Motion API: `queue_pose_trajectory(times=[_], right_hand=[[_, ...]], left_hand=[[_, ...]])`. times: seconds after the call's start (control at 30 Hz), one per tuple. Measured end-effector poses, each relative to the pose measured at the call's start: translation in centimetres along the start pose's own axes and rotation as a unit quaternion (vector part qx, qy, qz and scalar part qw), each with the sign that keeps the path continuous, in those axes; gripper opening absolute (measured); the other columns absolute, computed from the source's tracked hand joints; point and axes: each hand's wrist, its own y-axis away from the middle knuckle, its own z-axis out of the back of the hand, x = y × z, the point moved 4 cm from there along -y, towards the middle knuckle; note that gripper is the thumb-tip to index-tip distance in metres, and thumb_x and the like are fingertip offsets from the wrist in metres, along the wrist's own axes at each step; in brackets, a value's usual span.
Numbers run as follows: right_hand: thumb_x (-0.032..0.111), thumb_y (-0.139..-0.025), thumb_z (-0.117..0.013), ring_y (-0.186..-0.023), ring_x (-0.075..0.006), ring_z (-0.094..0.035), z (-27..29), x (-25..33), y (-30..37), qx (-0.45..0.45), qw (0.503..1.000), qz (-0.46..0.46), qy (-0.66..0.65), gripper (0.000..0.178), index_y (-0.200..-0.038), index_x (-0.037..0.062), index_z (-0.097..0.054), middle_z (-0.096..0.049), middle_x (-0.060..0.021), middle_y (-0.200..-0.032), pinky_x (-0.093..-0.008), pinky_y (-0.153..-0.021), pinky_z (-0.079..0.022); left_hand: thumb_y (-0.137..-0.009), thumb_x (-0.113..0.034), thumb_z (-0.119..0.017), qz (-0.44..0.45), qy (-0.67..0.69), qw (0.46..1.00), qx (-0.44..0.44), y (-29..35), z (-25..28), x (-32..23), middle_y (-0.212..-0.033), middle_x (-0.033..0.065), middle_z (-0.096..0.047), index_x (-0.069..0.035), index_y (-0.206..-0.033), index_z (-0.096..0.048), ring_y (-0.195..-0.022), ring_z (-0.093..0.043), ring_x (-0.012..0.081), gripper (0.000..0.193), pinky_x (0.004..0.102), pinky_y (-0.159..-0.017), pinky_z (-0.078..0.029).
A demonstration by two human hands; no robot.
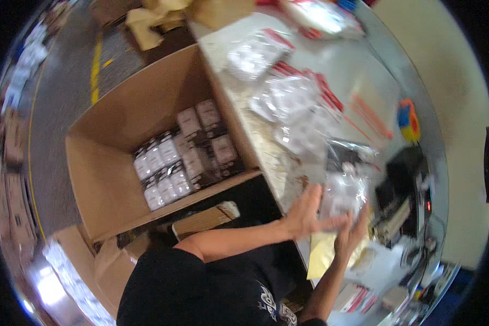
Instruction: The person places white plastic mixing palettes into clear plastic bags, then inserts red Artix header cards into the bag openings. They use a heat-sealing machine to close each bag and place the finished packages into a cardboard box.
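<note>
Over the worktable, a clear plastic package with a dark top part and a pale item inside is between my two hands. My left hand grips its left and lower edge, thumb pointing across toward the other hand. At its lower right edge is my right hand, fingers closed against the plastic. Blur hides the exact kind of item inside. Just beyond lie several clear plastic packs with red headers. Below my hands sits a yellow sheet, partly covered.
A big open cardboard box stands left of the table, with several packed white-and-black packages inside. An orange and blue tape dispenser stands at the right. Nearby is a dark label-printer-like device. More red-and-white packs lie lower right.
</note>
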Motion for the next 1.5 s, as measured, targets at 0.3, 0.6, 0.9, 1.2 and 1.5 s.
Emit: queue_pose_trajectory(times=[0.3, 0.6, 0.9, 1.2, 1.5], right_hand=[[0.029, -0.073, -0.068, -0.123, -0.0352, -0.051, -9.5, 11.8, 4.7, 0.158, 0.928, 0.335, 0.053, 0.047, -0.110, 0.0035, -0.055, -0.060, -0.0149, -0.121, -0.0596, -0.099, -0.022], [0.017, -0.080, -0.064, -0.127, -0.0326, -0.047, -16.7, 6.8, 1.0, 0.176, 0.960, 0.163, 0.146, 0.048, -0.124, 0.0021, -0.053, -0.056, -0.0162, -0.131, -0.0440, -0.099, -0.028], [0.035, -0.071, -0.070, -0.125, -0.0394, -0.045, -16.6, 5.5, 1.3, 0.217, 0.949, 0.119, 0.195, 0.061, -0.121, 0.0041, -0.054, -0.057, -0.0160, -0.127, -0.0531, -0.104, -0.022], [0.048, -0.068, -0.068, -0.122, -0.0403, -0.045, -15.3, 3.7, 2.8, 0.215, 0.955, 0.094, 0.183, 0.065, -0.117, 0.0074, -0.055, -0.055, -0.0142, -0.127, -0.0560, -0.101, -0.027], [0.041, -0.066, -0.069, -0.125, -0.0403, -0.043, -15.9, 4.9, 1.7, 0.248, 0.948, 0.083, 0.180, 0.063, -0.115, 0.0040, -0.056, -0.057, -0.0166, -0.125, -0.0547, -0.104, -0.025]], left_hand=[[-0.048, -0.034, -0.092, -0.134, -0.007, 0.968, -0.211, 5.8, 20.8, 1.0, -0.121, 0.0135, -0.041, -0.003, -0.128, -0.024, -0.113, -0.044, 0.0240, 0.109, 0.0373, -0.096, -0.038], [-0.052, -0.039, -0.089, 0.384, -0.262, 0.724, -0.510, 13.9, 44.4, 32.8, -0.117, 0.0273, -0.051, 0.009, -0.122, -0.037, -0.109, -0.051, 0.0401, 0.100, 0.0430, -0.097, -0.039], [-0.090, -0.023, -0.052, 0.381, -0.728, 0.551, 0.145, 10.8, 45.7, 48.5, -0.124, 0.0080, -0.054, -0.016, -0.123, -0.053, -0.118, -0.048, 0.0270, 0.034, 0.0444, -0.098, -0.035], [-0.085, -0.024, -0.051, 0.012, -0.689, 0.633, 0.352, 5.7, 45.6, 53.5, -0.128, 0.0032, -0.052, -0.022, -0.112, -0.056, -0.127, -0.041, 0.0188, 0.028, 0.0466, -0.107, -0.027], [-0.089, -0.019, -0.051, 0.007, -0.682, 0.731, 0.026, 7.1, 43.8, 48.8, -0.135, 0.0118, -0.048, -0.014, -0.124, -0.054, -0.128, -0.043, 0.0274, 0.036, 0.0455, -0.107, -0.032]])
